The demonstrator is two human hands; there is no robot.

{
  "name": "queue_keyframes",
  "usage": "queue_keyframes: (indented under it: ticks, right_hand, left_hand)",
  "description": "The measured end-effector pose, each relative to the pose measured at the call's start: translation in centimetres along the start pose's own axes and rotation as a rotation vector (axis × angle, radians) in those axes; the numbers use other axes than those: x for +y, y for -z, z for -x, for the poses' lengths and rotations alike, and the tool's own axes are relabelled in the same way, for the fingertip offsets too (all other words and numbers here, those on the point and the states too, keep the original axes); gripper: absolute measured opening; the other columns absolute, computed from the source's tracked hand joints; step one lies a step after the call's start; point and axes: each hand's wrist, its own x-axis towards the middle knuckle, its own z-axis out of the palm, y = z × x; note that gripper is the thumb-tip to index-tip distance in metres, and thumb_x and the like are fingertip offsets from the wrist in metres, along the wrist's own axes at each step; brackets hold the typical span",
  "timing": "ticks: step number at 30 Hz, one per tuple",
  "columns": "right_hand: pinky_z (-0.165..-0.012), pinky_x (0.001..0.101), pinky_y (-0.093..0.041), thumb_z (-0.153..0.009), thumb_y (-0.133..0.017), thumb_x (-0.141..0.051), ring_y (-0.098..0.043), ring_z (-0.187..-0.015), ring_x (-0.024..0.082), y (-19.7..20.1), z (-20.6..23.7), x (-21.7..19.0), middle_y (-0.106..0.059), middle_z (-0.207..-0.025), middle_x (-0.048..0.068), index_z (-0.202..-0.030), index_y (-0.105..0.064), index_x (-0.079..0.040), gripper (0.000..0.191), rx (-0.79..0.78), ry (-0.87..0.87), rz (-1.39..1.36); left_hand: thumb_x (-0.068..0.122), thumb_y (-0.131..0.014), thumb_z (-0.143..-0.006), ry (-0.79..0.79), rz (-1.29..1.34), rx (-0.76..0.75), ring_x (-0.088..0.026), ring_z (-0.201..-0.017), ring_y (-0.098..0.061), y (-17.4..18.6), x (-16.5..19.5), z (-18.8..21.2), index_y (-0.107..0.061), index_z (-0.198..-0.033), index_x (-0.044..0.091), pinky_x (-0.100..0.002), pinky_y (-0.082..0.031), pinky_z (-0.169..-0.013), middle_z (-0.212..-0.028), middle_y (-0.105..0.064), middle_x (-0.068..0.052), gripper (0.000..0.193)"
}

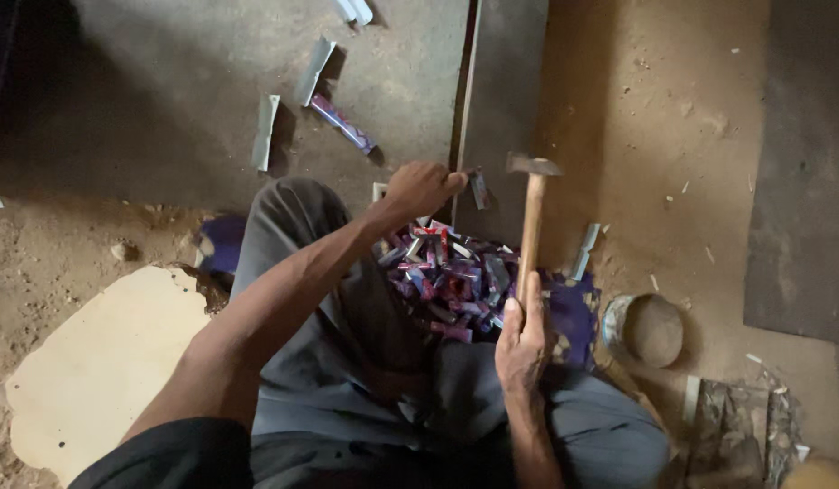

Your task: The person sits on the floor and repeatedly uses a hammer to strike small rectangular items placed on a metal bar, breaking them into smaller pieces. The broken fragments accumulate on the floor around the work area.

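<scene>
Dusty earthen floor (673,109) fills most of the view, with a darker slab (211,81) at the top left and a pale flat board (102,362) at the lower left edge. A person sits low, grey trousered knees spread, and between them lies a heap of small red, purple and silver strips (447,276) on a dark blue cloth (578,312).

The right hand (524,340) is closed around the lower end of a wooden-handled hammer (531,213), whose metal head is raised above the far side of the heap. The left hand (421,188) is curled shut with its fingertips pinching a small strip piece (479,188), held against the edge of a long upright metal bar (465,91) that runs to the top of the view. A few bent silver strips (315,71) lie scattered on the slab, and a round tin (644,328) stands near the right knee.

To strike well, I judge the pinching fingertips should stay clear of the spot under the hammer head, the piece should rest flat against the bar, and the blow should be short and square rather than a wide swing.
</scene>
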Motion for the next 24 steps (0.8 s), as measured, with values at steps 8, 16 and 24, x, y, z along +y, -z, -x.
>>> queue_keyframes:
  ticks: [8,16,24]
  right_hand:
    - [-0.11,0.0414,-0.044,-0.103,-0.054,-0.013,-0.059,-0.133,0.036,-0.6,-2.0,-0.3,-0.06,-0.147,0.021,-0.15,-0.051,-0.002,0.048,-0.026,0.028,0.001]
    - [-0.11,0.0395,-0.044,-0.103,-0.054,-0.017,-0.057,-0.135,0.032,-0.3,-2.5,1.2,-0.057,-0.15,0.018,-0.152,-0.049,-0.004,0.051,-0.111,-0.031,-0.091]
    - [-0.102,0.0389,-0.049,-0.101,-0.057,-0.021,-0.065,-0.124,0.03,1.2,0.3,2.7,-0.062,-0.144,0.018,-0.152,-0.05,-0.011,0.052,-0.086,-0.104,-0.025]
  left_hand:
    - [0.053,-0.052,-0.098,-0.035,0.001,0.08,-0.05,-0.073,-0.067,-0.1,-0.3,0.3,-0.071,-0.074,-0.001,-0.059,-0.051,-0.068,-0.073,-0.065,-0.03,0.062]
    - [0.05,-0.05,-0.102,-0.003,-0.032,0.11,-0.044,-0.072,-0.069,1.2,3.0,3.1,-0.07,-0.089,0.003,-0.056,-0.052,-0.063,-0.077,-0.067,-0.024,0.053]
    - [0.051,-0.056,-0.102,-0.305,-0.004,0.031,-0.042,-0.079,-0.071,2.8,7.0,11.8,-0.066,-0.098,0.005,-0.053,-0.055,-0.069,-0.087,-0.07,-0.021,0.047]
